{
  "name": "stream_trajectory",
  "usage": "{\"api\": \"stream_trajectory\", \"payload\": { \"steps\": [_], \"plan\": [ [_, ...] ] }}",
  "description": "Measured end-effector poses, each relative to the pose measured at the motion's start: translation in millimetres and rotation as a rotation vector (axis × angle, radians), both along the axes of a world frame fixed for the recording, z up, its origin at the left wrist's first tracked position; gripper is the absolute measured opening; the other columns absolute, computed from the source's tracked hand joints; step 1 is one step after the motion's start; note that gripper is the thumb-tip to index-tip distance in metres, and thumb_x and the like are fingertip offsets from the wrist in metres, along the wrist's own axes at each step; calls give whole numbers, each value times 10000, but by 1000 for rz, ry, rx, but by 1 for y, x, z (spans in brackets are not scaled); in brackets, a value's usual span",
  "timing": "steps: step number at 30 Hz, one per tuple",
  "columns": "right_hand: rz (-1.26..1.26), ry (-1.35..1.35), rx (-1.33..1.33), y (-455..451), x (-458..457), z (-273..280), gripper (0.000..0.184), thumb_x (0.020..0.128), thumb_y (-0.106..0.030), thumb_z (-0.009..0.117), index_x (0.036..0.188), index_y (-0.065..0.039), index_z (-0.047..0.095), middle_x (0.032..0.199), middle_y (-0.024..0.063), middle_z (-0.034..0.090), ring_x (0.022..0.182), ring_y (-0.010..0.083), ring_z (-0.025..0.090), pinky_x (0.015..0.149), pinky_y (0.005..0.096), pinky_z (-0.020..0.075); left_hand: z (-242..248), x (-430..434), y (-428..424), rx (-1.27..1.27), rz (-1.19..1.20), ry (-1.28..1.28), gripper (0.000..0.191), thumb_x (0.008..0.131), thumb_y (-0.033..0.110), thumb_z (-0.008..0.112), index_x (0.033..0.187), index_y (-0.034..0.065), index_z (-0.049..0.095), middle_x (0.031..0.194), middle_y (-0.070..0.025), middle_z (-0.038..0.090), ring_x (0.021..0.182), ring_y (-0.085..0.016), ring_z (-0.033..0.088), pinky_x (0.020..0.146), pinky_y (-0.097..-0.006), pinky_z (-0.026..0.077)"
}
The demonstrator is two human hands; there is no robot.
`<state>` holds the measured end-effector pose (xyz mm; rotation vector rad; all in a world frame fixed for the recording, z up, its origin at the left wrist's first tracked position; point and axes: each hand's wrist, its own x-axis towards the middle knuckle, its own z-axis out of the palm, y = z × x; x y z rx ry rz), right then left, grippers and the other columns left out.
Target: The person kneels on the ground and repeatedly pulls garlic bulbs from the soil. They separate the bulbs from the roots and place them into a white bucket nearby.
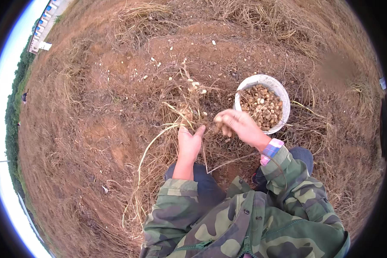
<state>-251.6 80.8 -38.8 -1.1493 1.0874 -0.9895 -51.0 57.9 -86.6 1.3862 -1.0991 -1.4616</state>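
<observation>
My left hand [190, 142] grips the stems of a dried peanut plant [174, 125], with long yellow stalks trailing down to the left. Just right of it, my right hand [238, 125] is curled, slightly blurred, beside the lower left rim of a white plastic bucket [285, 96]. Its fingers bend downward; whether they hold anything cannot be told. Peanuts in their shells [261, 103] lie in the bucket, well up its inside. Above my left hand, several pale peanut pods [195, 84] show among roots and dry stalks.
Reddish soil [193, 48] bears scattered pale pods and pieces. Heaps of dried plants [267, 16] lie at the top and around the bucket. My knees are on either side below my hands. Far off at the left are trees [14, 113] and a pale building [43, 25].
</observation>
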Motion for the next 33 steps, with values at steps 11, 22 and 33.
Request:
{"api": "stream_trajectory", "payload": {
  "steps": [11, 22, 33],
  "plan": [
    [131, 424, -117, -77, 25, 7, 278, 911, -173, 530, 1112, -9, 630, 954, 119, 666, 893, 239, 637, 779, 377, 505, -13, 7, 9, -271, -253, -364, 609, 777, 4, 705, 1342, 17, 481, 1243, -216, 590, 1170, -309, 573, 978, -351, 441],
    [-387, 68, 44, -100, 26, 6, 295, 939, -342, 596, 1008, -60, 547, 782, 68, 596, 698, 161, 532, 596, 321, 445, 24, 7, 7, 225, -62, 114, 427, 827, -66, 642, 1232, 8, 527, 1056, -62, 638, 930, -139, 595, 839, -294, 484],
    [-467, 431, -97, -74, 8, -48, 207, 892, -245, 677, 971, -62, 622, 812, -9, 542, 661, 103, 505, 595, 257, 436, 45, 24, -9, 419, 95, 825, 205, 959, 197, 521, 1087, 43, 560, 739, -25, 551, 693, -161, 549, 703, -359, 528]
  ]
}}
